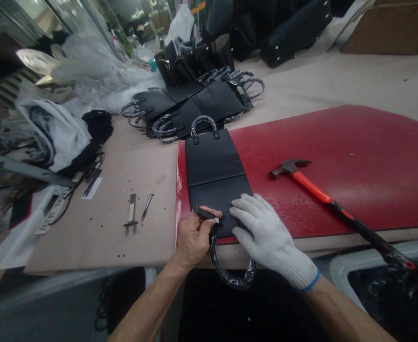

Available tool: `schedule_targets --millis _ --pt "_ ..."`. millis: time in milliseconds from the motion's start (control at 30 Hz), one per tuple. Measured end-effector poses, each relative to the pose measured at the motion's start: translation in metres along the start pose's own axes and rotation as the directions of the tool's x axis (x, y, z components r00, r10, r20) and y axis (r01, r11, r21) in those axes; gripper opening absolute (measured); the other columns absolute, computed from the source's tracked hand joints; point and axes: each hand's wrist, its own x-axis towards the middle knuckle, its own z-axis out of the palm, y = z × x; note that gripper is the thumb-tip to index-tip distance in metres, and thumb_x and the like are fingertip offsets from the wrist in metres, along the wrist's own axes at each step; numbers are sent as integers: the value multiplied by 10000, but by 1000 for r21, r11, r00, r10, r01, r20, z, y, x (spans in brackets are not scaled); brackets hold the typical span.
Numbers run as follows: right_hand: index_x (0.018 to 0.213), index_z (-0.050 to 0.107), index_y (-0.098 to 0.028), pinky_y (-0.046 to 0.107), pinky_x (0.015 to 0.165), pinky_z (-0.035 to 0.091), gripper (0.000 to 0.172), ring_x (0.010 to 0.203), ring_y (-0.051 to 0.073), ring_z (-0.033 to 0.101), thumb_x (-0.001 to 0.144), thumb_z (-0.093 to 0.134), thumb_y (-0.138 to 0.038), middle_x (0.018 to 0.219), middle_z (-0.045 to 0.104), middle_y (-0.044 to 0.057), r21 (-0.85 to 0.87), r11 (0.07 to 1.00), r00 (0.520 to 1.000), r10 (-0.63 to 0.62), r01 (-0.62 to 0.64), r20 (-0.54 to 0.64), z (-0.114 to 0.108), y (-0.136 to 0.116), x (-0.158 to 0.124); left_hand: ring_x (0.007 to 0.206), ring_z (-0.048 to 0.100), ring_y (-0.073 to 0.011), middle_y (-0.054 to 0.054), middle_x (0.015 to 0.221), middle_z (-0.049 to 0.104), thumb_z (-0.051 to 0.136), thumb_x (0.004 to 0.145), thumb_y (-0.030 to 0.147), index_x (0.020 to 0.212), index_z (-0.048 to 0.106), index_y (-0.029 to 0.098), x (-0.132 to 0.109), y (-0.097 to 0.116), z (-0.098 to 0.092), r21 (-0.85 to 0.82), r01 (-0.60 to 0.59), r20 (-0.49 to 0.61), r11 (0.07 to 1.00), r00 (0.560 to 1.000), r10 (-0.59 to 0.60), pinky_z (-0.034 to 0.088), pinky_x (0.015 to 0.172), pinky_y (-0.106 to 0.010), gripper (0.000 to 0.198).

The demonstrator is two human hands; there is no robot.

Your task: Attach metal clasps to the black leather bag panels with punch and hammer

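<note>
A black leather bag panel (214, 164) lies flat on a red mat (337, 137), with a plastic-wrapped handle at each end. The near handle (233, 280) hangs over the table's front edge. My bare left hand (194, 235) pinches a short dark metal punch (204, 213), held tilted low over the panel's near end beside the handle's base. In a white knit glove, my right hand (264, 228) rests with fingers stretched out on the panel's near right edge. To its right lies a claw hammer (315, 190) with a red and black handle.
A two-pronged tool (131, 213) and a thin metal rod (147, 207) lie left of the mat. Behind the panel are more black panels with wrapped handles (201, 104). Black bags (194, 61), clear plastic wrap (98, 76) and a brown board (390, 28) sit farther back.
</note>
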Motion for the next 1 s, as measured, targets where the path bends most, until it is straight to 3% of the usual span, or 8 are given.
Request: schedule_targets --millis 200,333,467,533,667,767,900,1000 --pt "1214 687 -210 605 1199 362 347 1335 328 561 869 653 -219 1327 691 92 132 991 999 16 -9 -51 -3 0 -1 970 745 -201 -49 1014 785 569 960 179 1026 682 219 1 0 -1 101 -94 35 990 995 90 583 896 -321 137" --pt "1185 692 -227 478 1086 518 262 1214 258 656 953 575 -266 1278 708 91 364 916 949 253 -171 -190 -23 2 -10 993 745 -212 -60 1026 787 575 956 189 1033 678 213 -2 0 -1 81 -77 17 994 997 76 581 921 -339 131" --pt "1155 712 -210 487 1069 516 289 1150 285 678 938 587 -355 1207 730 114 165 893 806 448 -418 -386 -58 20 -26 976 749 -208 -52 1013 790 576 942 171 1025 683 218 -3 0 0 90 -92 9 992 996 91 587 906 -331 143" --pt "1159 712 -193 513 1072 499 347 1173 319 659 920 571 -401 1224 719 143 -32 861 783 446 -507 -434 -75 39 -34 972 750 -200 -46 1014 788 564 946 158 1035 678 222 -3 0 0 114 -118 11 986 993 117 587 896 -319 158" --pt "1138 701 -160 528 883 540 447 1063 389 664 898 522 -492 1154 719 196 -435 712 834 479 -551 -274 -96 78 -46 972 747 -192 -46 1026 783 561 951 150 1051 675 224 -3 0 1 148 -159 31 976 987 156 583 874 -299 169" --pt "1101 699 -173 449 624 475 433 828 356 680 931 471 -500 990 724 199 -597 588 785 608 -545 -118 -103 89 -44 931 747 -184 -52 1016 776 556 952 150 1057 671 216 -2 -1 1 185 -195 54 963 981 188 583 828 -281 169" --pt "950 679 -197 382 522 378 269 654 289 660 899 548 -426 844 718 171 -556 590 700 714 -586 21 -109 84 -33 876 742 -183 -64 1000 768 550 948 149 1053 669 207 -1 -2 2 221 -249 83 943 968 236 584 793 -281 169" --pt "789 667 -211 348 479 415 164 538 244 632 838 642 -366 651 686 103 -246 707 709 699 -663 97 -109 75 -27 860 740 -189 -67 981 767 547 949 152 1039 666 210 -1 -1 3 221 -236 80 946 971 223 587 794 -289 160"
